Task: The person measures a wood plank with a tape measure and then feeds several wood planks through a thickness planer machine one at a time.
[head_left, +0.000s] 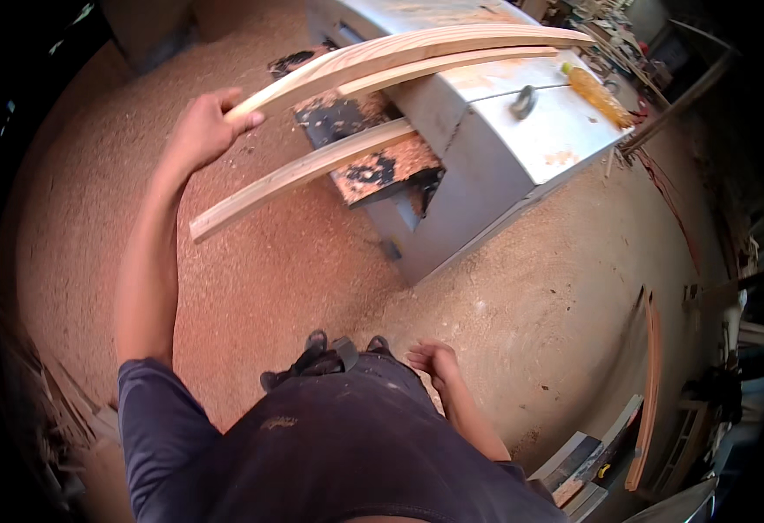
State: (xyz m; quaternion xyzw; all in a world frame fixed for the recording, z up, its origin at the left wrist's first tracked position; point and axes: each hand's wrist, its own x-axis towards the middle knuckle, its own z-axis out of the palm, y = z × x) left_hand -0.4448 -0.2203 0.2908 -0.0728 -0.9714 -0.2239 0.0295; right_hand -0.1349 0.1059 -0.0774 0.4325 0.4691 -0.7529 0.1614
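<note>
My left hand (203,129) is closed around the near end of a long pale wooden board (382,57), which stretches up and to the right over the top of a grey metal machine (500,161). Just below it, a thinner wooden strip (452,64) lies across the machine top. Another wooden strip (302,177) sticks out of the machine's side opening, over a dark bed (382,174) strewn with wood chips. Low in front of my body hangs my right hand (435,359), its fingers loosely bent and slightly apart, with nothing visible in them.
A bottle of yellow liquid (595,94) lies on the machine top near a metal ring (524,103). Sawdust covers the floor (251,296). At the lower right are a long board (649,392) and stacked planks (587,471). Scrap wood (68,410) piles up at the left.
</note>
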